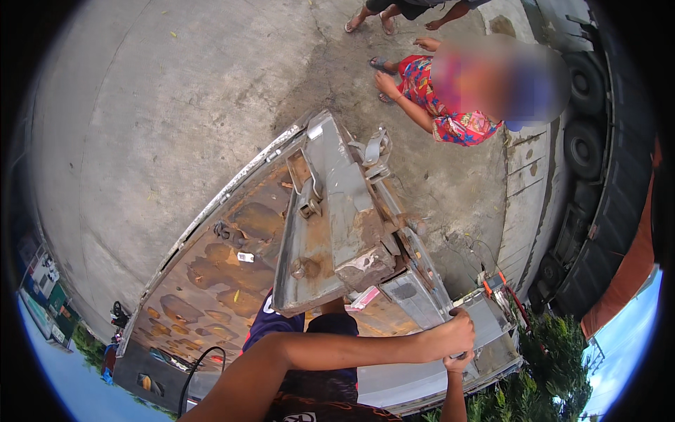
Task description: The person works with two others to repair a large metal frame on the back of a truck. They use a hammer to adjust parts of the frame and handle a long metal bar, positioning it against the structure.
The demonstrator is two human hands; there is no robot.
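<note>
We see our left hand (450, 334) wrapped tight around the near right edge of a rusty grey metal panel (337, 225) that stands over the truck bed (211, 281), our right hand (458, 361) just below it with fingers curled underneath, while a person in a flowered shirt (439, 98) stands far off on the concrete ground (176, 105).

head-worn fisheye, high up, looking steeply down, concrete ground (176, 105) far below
</note>
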